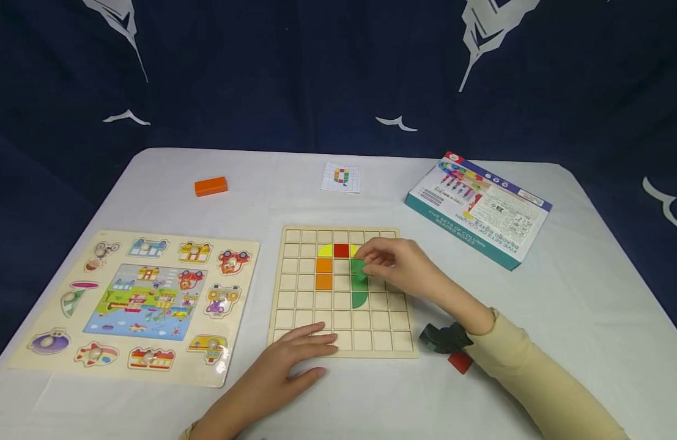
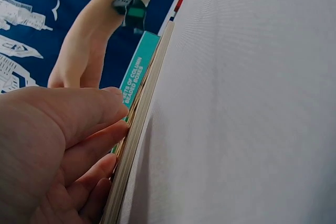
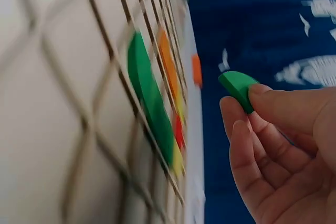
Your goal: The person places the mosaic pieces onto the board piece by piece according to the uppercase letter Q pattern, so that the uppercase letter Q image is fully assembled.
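Note:
A wooden grid board (image 1: 310, 318) lies flat in the middle of the table. Set in its cells are a yellow quarter-round piece (image 1: 325, 251), a red square (image 1: 341, 250), orange squares (image 1: 324, 282) and green pieces (image 1: 359, 299) in a column. Above the board, my right hand (image 1: 401, 263) pinches a green quarter-round block (image 3: 239, 87) between thumb and fingers, apart from the board's surface. Another yellow piece is partly hidden by this hand in the head view. My left hand (image 1: 291, 360) rests on the board's near left edge, fingers spread and fairly straight.
Left of the board lies a vehicle picture puzzle (image 1: 239, 293). Behind stand an orange block (image 1: 211, 186), a small pattern card (image 1: 340, 178) and a flat printed box (image 1: 478, 211). A red piece (image 1: 460, 362) lies near the right wrist's dark camera (image 1: 445, 338).

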The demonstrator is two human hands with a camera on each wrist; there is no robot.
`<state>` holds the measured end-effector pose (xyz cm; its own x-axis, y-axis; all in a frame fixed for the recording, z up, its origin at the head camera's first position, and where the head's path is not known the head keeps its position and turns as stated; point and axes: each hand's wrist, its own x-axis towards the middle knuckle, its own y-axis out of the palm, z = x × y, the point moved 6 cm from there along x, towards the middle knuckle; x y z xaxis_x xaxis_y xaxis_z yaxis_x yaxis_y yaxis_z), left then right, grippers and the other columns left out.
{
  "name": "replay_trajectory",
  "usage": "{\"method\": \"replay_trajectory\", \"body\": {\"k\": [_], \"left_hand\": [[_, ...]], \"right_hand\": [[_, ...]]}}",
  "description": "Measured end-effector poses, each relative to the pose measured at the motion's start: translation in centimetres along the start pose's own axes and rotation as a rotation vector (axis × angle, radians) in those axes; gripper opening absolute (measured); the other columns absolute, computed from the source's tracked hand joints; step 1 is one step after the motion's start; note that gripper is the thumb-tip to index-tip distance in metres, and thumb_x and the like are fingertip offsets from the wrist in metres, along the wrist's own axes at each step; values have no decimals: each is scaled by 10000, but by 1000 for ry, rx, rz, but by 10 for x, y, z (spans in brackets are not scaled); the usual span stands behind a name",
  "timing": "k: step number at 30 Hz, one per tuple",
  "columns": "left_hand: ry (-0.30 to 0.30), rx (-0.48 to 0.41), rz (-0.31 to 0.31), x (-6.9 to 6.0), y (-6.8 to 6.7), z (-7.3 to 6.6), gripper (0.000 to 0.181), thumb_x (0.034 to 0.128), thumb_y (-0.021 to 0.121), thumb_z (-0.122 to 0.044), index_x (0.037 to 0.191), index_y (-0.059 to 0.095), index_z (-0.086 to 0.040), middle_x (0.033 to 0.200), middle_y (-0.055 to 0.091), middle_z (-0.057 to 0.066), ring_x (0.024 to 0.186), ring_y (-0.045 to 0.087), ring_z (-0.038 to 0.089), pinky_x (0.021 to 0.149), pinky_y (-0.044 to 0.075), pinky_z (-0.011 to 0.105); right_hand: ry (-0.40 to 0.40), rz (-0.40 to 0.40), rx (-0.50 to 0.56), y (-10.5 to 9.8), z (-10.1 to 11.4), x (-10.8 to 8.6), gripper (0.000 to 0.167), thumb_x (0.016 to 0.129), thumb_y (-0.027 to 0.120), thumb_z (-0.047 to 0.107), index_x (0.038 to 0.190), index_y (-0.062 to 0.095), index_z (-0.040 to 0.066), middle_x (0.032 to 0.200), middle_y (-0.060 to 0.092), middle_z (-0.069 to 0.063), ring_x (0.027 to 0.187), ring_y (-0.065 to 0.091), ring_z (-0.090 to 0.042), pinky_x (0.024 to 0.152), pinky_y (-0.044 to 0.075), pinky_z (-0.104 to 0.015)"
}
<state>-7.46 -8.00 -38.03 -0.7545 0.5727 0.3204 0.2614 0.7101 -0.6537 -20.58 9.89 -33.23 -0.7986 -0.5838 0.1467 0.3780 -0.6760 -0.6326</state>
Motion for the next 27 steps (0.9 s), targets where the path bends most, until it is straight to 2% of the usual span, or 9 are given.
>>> {"method": "replay_trajectory", "body": {"k": [5,10,19,27], "left_hand": [[-19,-8,18,1,0,0,292,847,689,-103,1138,670,-111,1259,578,-36,1266,413,214,1003,373,408],[-25,-2,24,1,0,0,293,848,689,-107,1140,671,-111,1262,576,-38,1270,409,213,1010,366,401],[-17,5,23,1,0,0,299,846,688,-104,1144,670,-104,1258,579,-31,1267,413,215,1005,370,399],[-36,6,33,0,1,1,307,845,694,-117,1151,670,-110,1260,577,-43,1273,405,203,1011,363,404]], "right_hand": [[-2,78,38,34,7,13,116,827,697,11,932,695,61,783,625,51,706,575,-100,649,520,-244],[-21,133,52,52,11,19,131,837,677,-5,945,692,67,781,625,64,685,572,-74,637,514,-234],[-101,178,5,63,13,22,159,845,620,-37,896,702,89,828,650,64,646,527,-53,588,489,-204],[-121,205,-54,66,17,19,133,850,627,-29,906,703,63,828,644,51,664,517,-72,594,475,-203]]}}
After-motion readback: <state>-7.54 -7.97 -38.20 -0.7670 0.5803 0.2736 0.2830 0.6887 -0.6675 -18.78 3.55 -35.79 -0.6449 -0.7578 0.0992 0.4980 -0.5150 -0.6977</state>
